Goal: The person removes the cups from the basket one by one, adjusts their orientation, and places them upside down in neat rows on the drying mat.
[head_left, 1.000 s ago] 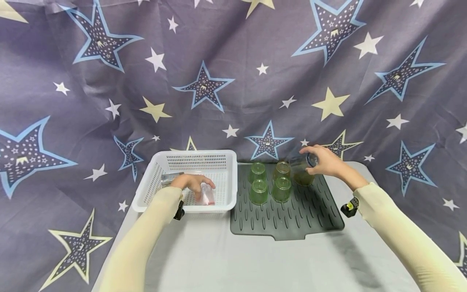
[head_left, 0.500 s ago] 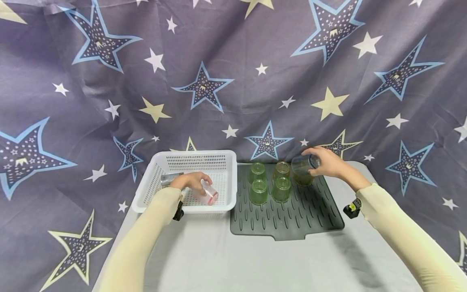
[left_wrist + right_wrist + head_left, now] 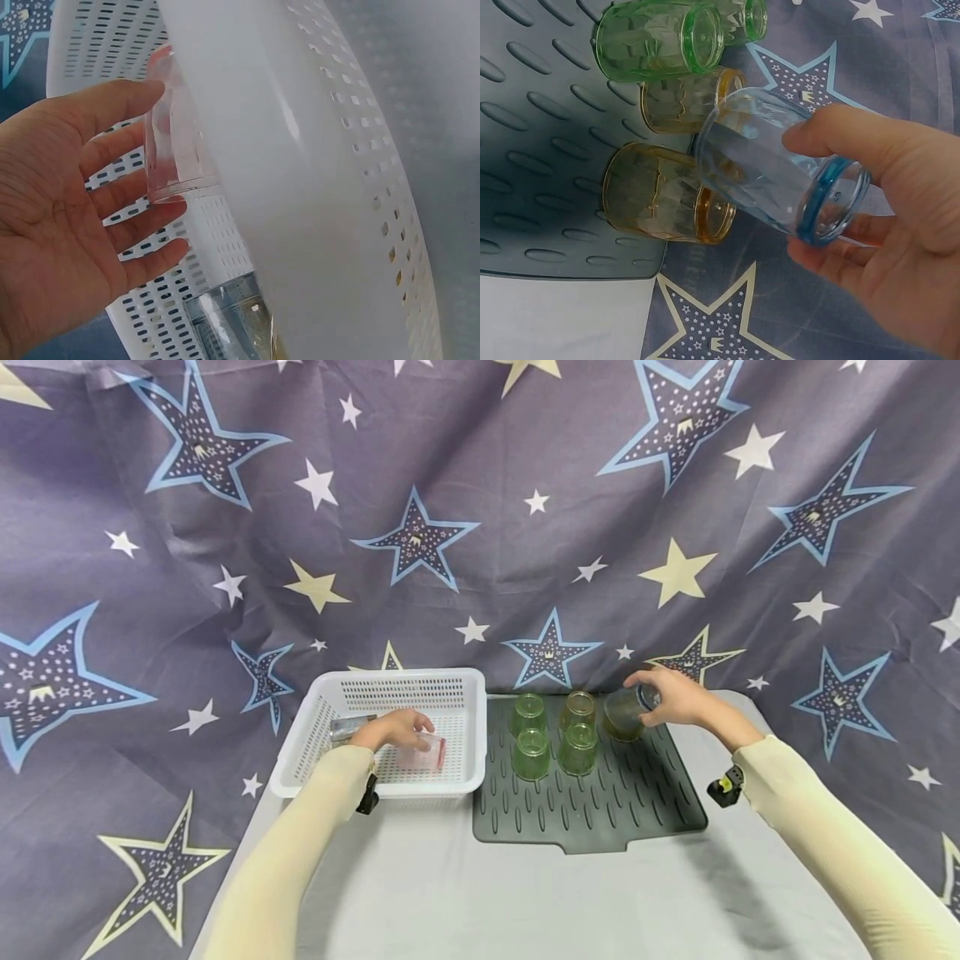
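Note:
Inside the white basket (image 3: 315,727), my left hand (image 3: 392,729) has thumb and fingers on a pink glass (image 3: 431,753). That glass lies on its side, and the basket wall covers part of it in the left wrist view. Another, bluish glass (image 3: 225,319) lies farther left in the basket. My right hand (image 3: 671,695) grips a clear blue-tinted glass (image 3: 761,169) by its thick base, thumb on one side and fingers on the other. Tilted mouth down, it overlaps an amber glass (image 3: 652,195) at the back right of the mat.
A dark grey ribbed drying mat (image 3: 592,814) lies right of the basket. Upside down on it stand green glasses (image 3: 532,754) and another amber glass (image 3: 580,710), in two rows. The white table (image 3: 480,902) runs up to a star-patterned curtain (image 3: 480,460).
The pink glass has turned under my left hand, its rim now facing right. My right hand has shifted slightly right with the blue glass, staying over the mat's back right.

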`<state>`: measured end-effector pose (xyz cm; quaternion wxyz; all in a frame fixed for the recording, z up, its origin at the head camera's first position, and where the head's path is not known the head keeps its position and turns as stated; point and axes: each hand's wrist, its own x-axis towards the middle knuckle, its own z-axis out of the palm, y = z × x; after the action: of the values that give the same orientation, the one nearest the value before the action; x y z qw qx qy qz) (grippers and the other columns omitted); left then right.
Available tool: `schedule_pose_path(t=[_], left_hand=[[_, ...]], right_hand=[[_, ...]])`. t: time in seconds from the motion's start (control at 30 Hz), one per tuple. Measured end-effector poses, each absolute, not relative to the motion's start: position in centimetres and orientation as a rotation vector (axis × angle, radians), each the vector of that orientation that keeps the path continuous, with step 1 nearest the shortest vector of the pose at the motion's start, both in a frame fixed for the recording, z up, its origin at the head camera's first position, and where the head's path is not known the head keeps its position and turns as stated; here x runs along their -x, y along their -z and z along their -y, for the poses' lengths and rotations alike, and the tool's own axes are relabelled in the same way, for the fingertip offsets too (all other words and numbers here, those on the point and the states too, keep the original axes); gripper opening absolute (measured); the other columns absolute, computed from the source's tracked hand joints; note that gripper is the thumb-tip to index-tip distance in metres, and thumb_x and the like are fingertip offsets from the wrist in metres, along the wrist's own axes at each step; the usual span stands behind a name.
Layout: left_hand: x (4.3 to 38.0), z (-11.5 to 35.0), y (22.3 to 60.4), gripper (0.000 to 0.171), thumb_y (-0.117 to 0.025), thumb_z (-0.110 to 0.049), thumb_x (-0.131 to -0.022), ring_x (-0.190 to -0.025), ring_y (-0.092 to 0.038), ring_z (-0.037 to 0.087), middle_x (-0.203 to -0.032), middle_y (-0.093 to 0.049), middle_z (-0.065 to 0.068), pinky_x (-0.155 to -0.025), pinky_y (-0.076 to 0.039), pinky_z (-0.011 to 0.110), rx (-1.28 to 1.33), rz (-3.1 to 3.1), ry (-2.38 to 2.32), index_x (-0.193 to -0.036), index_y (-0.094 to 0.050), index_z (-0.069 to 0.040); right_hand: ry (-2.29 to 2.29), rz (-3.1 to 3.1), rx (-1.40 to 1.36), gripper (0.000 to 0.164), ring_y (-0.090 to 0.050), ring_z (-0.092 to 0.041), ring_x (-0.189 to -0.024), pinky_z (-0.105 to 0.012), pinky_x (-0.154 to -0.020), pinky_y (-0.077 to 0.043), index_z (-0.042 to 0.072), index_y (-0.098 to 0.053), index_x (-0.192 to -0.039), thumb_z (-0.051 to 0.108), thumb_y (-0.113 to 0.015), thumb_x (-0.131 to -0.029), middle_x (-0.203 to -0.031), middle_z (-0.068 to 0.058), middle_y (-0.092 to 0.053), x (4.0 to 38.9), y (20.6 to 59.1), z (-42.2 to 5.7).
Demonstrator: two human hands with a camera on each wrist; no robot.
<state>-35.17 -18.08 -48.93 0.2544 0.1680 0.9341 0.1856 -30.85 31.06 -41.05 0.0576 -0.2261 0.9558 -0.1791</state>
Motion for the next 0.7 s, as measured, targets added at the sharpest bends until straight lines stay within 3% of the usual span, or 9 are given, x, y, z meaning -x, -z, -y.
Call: schedule_pose_path(t=[0.13,0.2,0.3,0.4,0.53,0.7], left_hand=[[35.1,18.0,48.9,0.054,-0.080,-0.014,-0.080,-0.127,-0.058,0.040,-0.136,-0.060,0.026,-0.109,-0.047,0.050,-0.419,-2.527,-0.529,-0.130,-0.064,-0.001],[35.0,18.0,48.8,0.057,-0.082,-0.010,-0.076,-0.126,-0.058,0.040,-0.136,-0.060,0.027,-0.108,-0.048,0.050,-0.410,-2.522,-0.526,-0.130,-0.064,0.000],[35.0,18.0,48.8,0.060,-0.085,-0.008,-0.072,-0.124,-0.059,0.038,-0.135,-0.060,0.026,-0.107,-0.049,0.048,-0.410,-2.520,-0.493,-0.129,-0.064,-0.001],[35.0,18.0,48.9,0.059,-0.086,-0.009,-0.070,-0.116,-0.063,0.033,-0.129,-0.065,0.022,-0.103,-0.052,0.045,-0.427,-2.530,-0.438,-0.125,-0.067,-0.002],[35.1,18.1,49.2,0.053,-0.084,-0.011,-0.070,-0.107,-0.064,0.028,-0.122,-0.068,0.018,-0.099,-0.053,0.042,-0.434,-2.541,-0.398,-0.120,-0.068,-0.004],[35.3,18.0,49.4,0.053,-0.084,-0.012,-0.070,-0.109,-0.063,0.028,-0.123,-0.067,0.017,-0.101,-0.052,0.043,-0.410,-2.552,-0.403,-0.119,-0.068,-0.004]], right_hand=[[0.535,-2.857,0.655,0.059,-0.057,-0.023,-0.071,-0.041,-0.070,-0.049,-0.002,-0.061,-0.133,0.007,-0.081,-0.079,-0.135,-0.030,-0.059,31.0,41.1,-31.1],[0.529,-2.848,0.644,0.059,-0.052,-0.018,-0.067,-0.038,-0.068,-0.046,-0.002,-0.061,-0.133,0.007,-0.081,-0.079,-0.135,-0.030,-0.060,31.1,41.2,-31.2],[0.518,-2.851,0.645,0.059,-0.059,-0.022,-0.075,-0.041,-0.071,-0.049,-0.001,-0.061,-0.133,0.007,-0.081,-0.078,-0.135,-0.030,-0.060,31.1,41.3,-31.2],[0.487,-2.867,0.654,0.059,-0.066,-0.033,-0.096,-0.050,-0.081,-0.053,0.000,-0.062,-0.132,0.009,-0.082,-0.078,-0.134,-0.028,-0.062,31.1,41.5,-31.3],[0.477,-2.856,0.657,0.060,-0.061,-0.046,-0.116,-0.058,-0.089,-0.052,0.000,-0.062,-0.133,0.009,-0.082,-0.077,-0.135,-0.028,-0.062,31.2,41.9,-31.2],[0.494,-2.822,0.665,0.060,-0.057,-0.050,-0.122,-0.060,-0.092,-0.052,-0.002,-0.061,-0.133,0.007,-0.081,-0.078,-0.136,-0.029,-0.060,31.3,42.5,-31.1]])
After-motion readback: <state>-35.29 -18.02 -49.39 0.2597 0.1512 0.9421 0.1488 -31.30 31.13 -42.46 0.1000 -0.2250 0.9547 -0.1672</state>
